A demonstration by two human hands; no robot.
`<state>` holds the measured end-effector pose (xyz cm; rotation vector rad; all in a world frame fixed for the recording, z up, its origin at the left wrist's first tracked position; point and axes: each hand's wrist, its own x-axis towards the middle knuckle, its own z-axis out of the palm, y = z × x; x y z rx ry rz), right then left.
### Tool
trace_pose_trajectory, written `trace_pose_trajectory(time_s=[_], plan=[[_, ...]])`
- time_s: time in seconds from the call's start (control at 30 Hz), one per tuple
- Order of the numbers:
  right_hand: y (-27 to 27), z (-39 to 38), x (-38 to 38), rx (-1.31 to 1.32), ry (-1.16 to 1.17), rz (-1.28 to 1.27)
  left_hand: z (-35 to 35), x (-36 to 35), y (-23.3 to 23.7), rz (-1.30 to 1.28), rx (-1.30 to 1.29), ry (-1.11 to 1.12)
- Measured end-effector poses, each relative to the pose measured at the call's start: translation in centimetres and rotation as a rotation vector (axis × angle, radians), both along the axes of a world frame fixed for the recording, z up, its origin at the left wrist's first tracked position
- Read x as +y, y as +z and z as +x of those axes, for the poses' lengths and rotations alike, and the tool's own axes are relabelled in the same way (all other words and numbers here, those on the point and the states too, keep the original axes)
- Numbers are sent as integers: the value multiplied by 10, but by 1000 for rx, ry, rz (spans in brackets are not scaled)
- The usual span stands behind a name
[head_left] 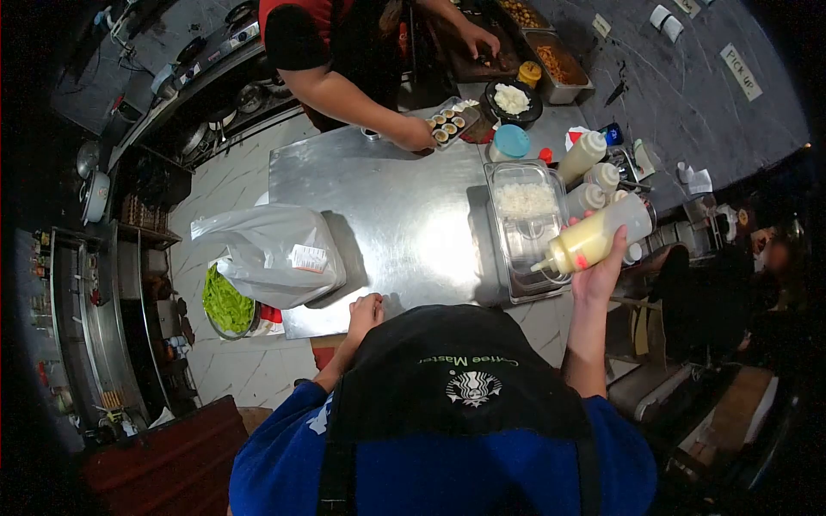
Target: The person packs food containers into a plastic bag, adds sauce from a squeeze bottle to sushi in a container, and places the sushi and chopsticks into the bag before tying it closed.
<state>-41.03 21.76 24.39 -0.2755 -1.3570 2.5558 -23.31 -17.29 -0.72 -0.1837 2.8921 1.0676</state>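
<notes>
My right hand [600, 268] grips a squeeze bottle of pale yellow sauce [594, 239], tilted with its nozzle down over a clear plastic tray [516, 258]. White rice [526, 199] fills the far part of that tray. My left hand [365, 311] rests with curled fingers on the near edge of the steel table [387, 215], holding nothing. Across the table another person's hand [419, 135] touches a small tray of sushi rolls [451, 122].
A plastic bag [268, 255] lies at the table's left corner above a bowl of greens [225, 302]. More squeeze bottles [589, 172], a blue-lidded tub [509, 142] and a black bowl of white food [513, 101] stand at the right. Shelves and stoves line the left.
</notes>
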Motion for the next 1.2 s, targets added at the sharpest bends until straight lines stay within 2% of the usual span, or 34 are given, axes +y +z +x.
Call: trace_pose_trajectory(time_s=[0.43,1.2], plan=[[-3,0,0,15,53,-29,-4,1,2,14,7,29],[-7,2,-1,-4,16,-26,-6,0,-5,12,-15,42]])
